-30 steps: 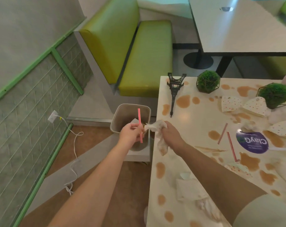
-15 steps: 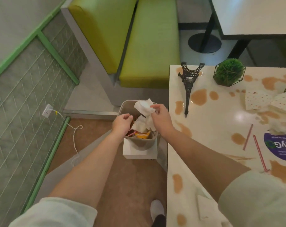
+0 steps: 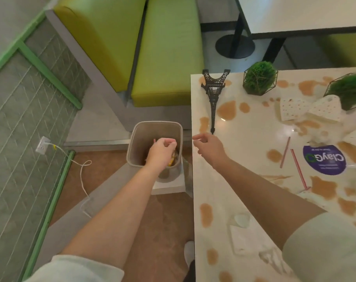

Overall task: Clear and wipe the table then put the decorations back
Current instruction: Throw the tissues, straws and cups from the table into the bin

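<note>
Booth with green bench (image 3: 164, 58); stained table (image 3: 244, 159) on my right, bin (image 3: 136, 147) on the floor beside its left edge. My left hand (image 3: 160, 152) is over the bin, fingers curled, with nothing visibly in it; my right hand (image 3: 208, 146) hangs loosely open and empty at the table's left edge. Near the far left corner: tower (image 3: 213, 94), plant (image 3: 259, 78); towards the right edge, straws (image 3: 298, 169), napkins (image 3: 291, 106), purple disc (image 3: 323, 159).
</note>
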